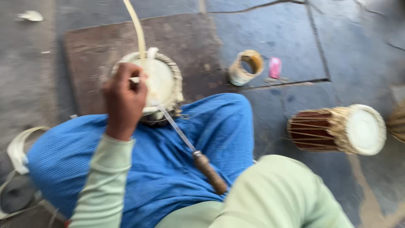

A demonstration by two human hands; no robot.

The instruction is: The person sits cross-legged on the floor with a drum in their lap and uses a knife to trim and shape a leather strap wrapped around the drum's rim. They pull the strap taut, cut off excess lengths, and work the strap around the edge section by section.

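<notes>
My left hand (124, 101) is closed on a pale leather strap (137, 29) that runs up out of the top of the view. The hand rests against the rim of a small drum (162, 82) with a pale skin head, which sits between my knees in blue trousers (168, 160). A thin metal tool with a brown wooden handle (209, 171) lies across my lap, its tip tucked under the drum's rim. My right hand is hidden; only its light green sleeve (274, 194) shows at the lower right.
A second drum (337, 128) with a red-brown body lies on its side at the right, with another drum's edge (398, 120) beyond it. A small round tin (246, 67) and a pink object (275, 67) sit on the stone floor. A brown mat (97, 46) lies under the drum. Pale straps (19, 147) lie at the left.
</notes>
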